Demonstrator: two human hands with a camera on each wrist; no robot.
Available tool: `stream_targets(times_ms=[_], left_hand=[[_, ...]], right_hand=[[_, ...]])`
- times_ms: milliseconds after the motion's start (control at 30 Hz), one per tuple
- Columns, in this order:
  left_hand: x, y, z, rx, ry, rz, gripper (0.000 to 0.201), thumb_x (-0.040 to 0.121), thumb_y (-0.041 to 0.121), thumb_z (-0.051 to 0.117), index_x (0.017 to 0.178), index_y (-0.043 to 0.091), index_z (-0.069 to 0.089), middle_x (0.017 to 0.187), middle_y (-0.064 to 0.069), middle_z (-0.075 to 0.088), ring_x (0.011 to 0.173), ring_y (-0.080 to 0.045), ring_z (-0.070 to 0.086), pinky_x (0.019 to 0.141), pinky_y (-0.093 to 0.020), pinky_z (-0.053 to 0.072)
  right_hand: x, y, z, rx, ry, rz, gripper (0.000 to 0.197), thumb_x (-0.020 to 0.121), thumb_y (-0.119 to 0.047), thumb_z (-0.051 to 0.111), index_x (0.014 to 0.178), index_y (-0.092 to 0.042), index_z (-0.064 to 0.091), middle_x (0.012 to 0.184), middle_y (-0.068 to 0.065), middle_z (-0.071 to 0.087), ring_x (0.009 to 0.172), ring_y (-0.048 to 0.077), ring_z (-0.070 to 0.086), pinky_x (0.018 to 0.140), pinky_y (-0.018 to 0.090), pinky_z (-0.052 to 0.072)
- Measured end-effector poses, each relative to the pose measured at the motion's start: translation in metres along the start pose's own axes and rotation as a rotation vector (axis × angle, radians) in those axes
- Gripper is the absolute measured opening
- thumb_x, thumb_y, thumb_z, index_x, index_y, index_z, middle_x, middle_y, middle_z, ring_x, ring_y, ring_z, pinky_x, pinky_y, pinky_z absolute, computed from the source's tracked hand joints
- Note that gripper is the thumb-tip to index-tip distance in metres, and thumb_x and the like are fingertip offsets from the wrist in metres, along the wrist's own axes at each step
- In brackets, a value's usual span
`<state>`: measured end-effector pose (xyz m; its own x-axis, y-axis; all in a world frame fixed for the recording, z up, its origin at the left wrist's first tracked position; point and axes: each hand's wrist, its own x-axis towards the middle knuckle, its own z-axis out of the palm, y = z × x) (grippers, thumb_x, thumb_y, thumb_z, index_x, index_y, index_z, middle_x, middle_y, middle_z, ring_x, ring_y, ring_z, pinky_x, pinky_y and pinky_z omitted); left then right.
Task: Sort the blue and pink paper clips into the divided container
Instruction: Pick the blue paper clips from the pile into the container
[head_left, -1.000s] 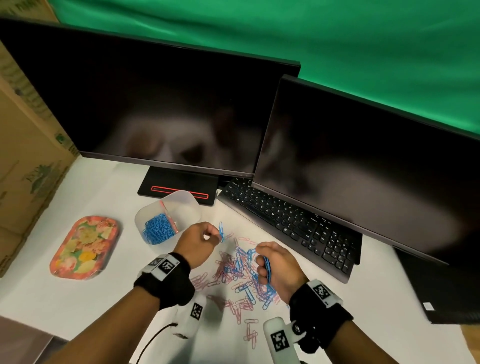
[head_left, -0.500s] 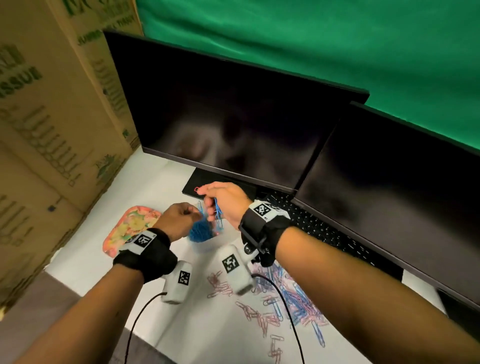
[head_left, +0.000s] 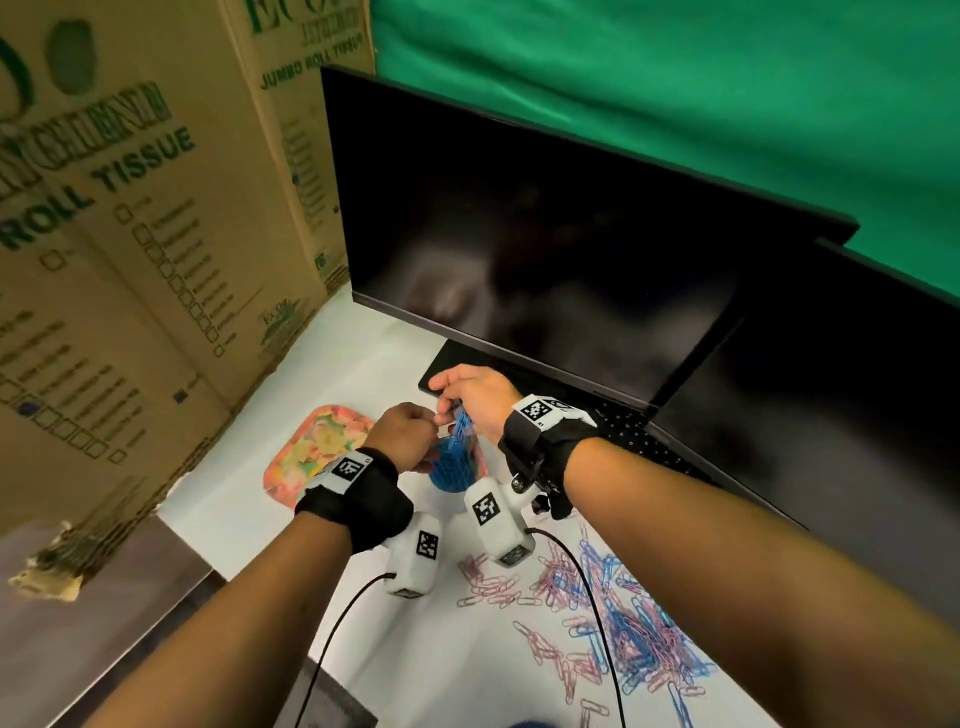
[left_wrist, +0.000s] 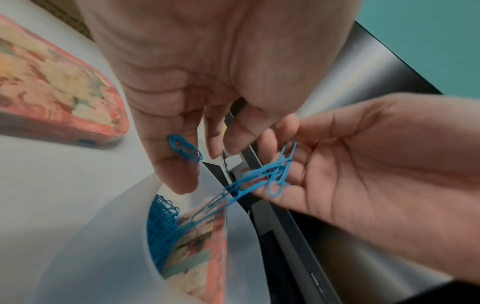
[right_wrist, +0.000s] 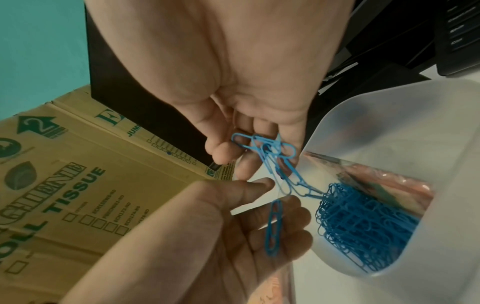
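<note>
Both hands hover together over the translucent divided container (right_wrist: 420, 127), which the head view mostly hides. My right hand (head_left: 447, 410) pinches a tangled bunch of blue paper clips (right_wrist: 265, 146) that dangles toward the blue pile (right_wrist: 363, 226) in one compartment. My left hand (head_left: 431, 431), curled just beside it, holds a blue clip (left_wrist: 184, 148) on its fingers. The left wrist view shows the right hand's clips (left_wrist: 270, 174) trailing down over the container (left_wrist: 91, 246). A loose heap of mixed blue and pink clips (head_left: 623, 623) lies on the white table, near right.
A flowery pink tray (head_left: 317, 447) lies just left of the container. Two dark monitors (head_left: 545, 249) and a keyboard (head_left: 639, 436) stand behind. Cardboard boxes (head_left: 130, 234) wall off the left side. Wrist-camera cables (head_left: 343, 613) trail over the table's front edge.
Both hands have left the loose heap and moved left to the container, carrying blue clips. The right hand's bunch now hangs lower over the blue compartment. The head view swung left.
</note>
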<state>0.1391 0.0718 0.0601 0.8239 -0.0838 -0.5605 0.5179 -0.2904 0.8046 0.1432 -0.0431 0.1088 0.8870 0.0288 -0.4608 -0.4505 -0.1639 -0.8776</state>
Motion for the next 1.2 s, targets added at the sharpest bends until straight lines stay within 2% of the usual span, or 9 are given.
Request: stream_targets(times_ms=[100, 233, 367, 467, 667, 900, 967, 1067, 1200], left_hand=[[0.004, 0.003, -0.002, -0.101, 0.007, -0.039, 0.015, 0.087, -0.001, 0.046, 0.091, 0.012, 0.054, 0.08, -0.013, 0.059, 0.07, -0.03, 0.06, 0.08, -0.044, 0.055], [0.008, 0.005, 0.0, -0.118, 0.007, -0.039, 0.021, 0.085, -0.002, 0.044, 0.085, 0.015, 0.055, 0.082, -0.014, 0.054, 0.074, -0.029, 0.055, 0.076, -0.04, 0.052], [0.01, 0.005, 0.006, -0.067, 0.001, 0.005, 0.02, 0.084, 0.002, 0.045, 0.082, 0.018, 0.056, 0.075, -0.01, 0.053, 0.065, -0.027, 0.052, 0.073, -0.041, 0.048], [0.01, 0.004, 0.01, -0.049, 0.007, 0.035, 0.019, 0.084, 0.004, 0.044, 0.081, 0.018, 0.056, 0.07, -0.007, 0.049, 0.061, -0.024, 0.047, 0.069, -0.037, 0.043], [-0.007, 0.003, 0.035, 0.074, 0.006, 0.205, 0.015, 0.073, 0.019, 0.053, 0.081, 0.026, 0.063, 0.088, -0.003, 0.068, 0.08, -0.026, 0.064, 0.079, -0.038, 0.053], [-0.034, -0.027, 0.116, 0.484, -0.237, 0.476, 0.017, 0.082, 0.01, 0.061, 0.079, 0.026, 0.063, 0.077, 0.004, 0.067, 0.072, -0.015, 0.062, 0.072, -0.021, 0.049], [-0.035, -0.036, 0.136, 0.632, -0.304, 0.508, 0.016, 0.08, 0.009, 0.061, 0.082, 0.024, 0.065, 0.075, 0.007, 0.065, 0.071, -0.013, 0.06, 0.071, -0.019, 0.048], [-0.035, -0.05, 0.157, 0.893, -0.401, 0.534, 0.02, 0.078, 0.008, 0.058, 0.086, 0.024, 0.066, 0.084, 0.005, 0.066, 0.081, -0.017, 0.062, 0.074, -0.023, 0.051], [-0.031, -0.072, 0.166, 1.202, -0.484, 0.567, 0.023, 0.079, 0.015, 0.056, 0.094, 0.028, 0.067, 0.106, 0.001, 0.063, 0.1, -0.021, 0.06, 0.082, -0.029, 0.05]], right_hand=[[0.001, 0.002, -0.002, -0.058, -0.027, 0.04, 0.029, 0.083, 0.012, 0.042, 0.082, -0.009, 0.062, 0.068, 0.011, 0.061, 0.065, 0.025, 0.06, 0.082, 0.039, 0.054], [-0.007, -0.002, -0.011, -0.075, -0.04, 0.085, 0.024, 0.088, 0.004, 0.045, 0.091, -0.013, 0.062, 0.088, 0.01, 0.065, 0.081, 0.022, 0.06, 0.06, 0.024, 0.042], [-0.013, -0.007, -0.022, -0.049, -0.07, 0.081, 0.025, 0.091, 0.0, 0.04, 0.095, -0.016, 0.06, 0.083, 0.004, 0.065, 0.088, 0.022, 0.06, 0.082, 0.034, 0.042], [-0.019, -0.008, -0.034, -0.041, -0.059, 0.044, 0.025, 0.092, -0.002, 0.039, 0.096, -0.017, 0.059, 0.084, 0.003, 0.064, 0.09, 0.021, 0.061, 0.078, 0.032, 0.044], [-0.052, 0.032, -0.094, 0.001, 0.09, 0.049, 0.026, 0.092, 0.0, 0.041, 0.082, -0.018, 0.056, 0.077, 0.005, 0.06, 0.066, 0.016, 0.057, 0.059, 0.026, 0.039], [-0.119, 0.147, -0.165, -0.165, 0.347, 0.295, 0.016, 0.084, -0.004, 0.047, 0.073, -0.011, 0.055, 0.07, 0.013, 0.054, 0.05, 0.018, 0.051, 0.043, 0.017, 0.037], [-0.133, 0.18, -0.178, -0.397, 0.4, 0.336, 0.023, 0.086, -0.006, 0.049, 0.073, -0.022, 0.059, 0.082, 0.011, 0.062, 0.065, 0.019, 0.063, 0.058, 0.022, 0.051], [-0.157, 0.203, -0.183, -0.726, 0.412, 0.427, 0.027, 0.09, -0.011, 0.043, 0.087, -0.025, 0.066, 0.108, 0.006, 0.068, 0.097, 0.026, 0.065, 0.084, 0.031, 0.054], [-0.179, 0.223, -0.177, -0.785, 0.414, 0.385, 0.026, 0.093, -0.016, 0.042, 0.103, -0.012, 0.066, 0.111, 0.013, 0.069, 0.102, 0.031, 0.066, 0.086, 0.035, 0.054]])
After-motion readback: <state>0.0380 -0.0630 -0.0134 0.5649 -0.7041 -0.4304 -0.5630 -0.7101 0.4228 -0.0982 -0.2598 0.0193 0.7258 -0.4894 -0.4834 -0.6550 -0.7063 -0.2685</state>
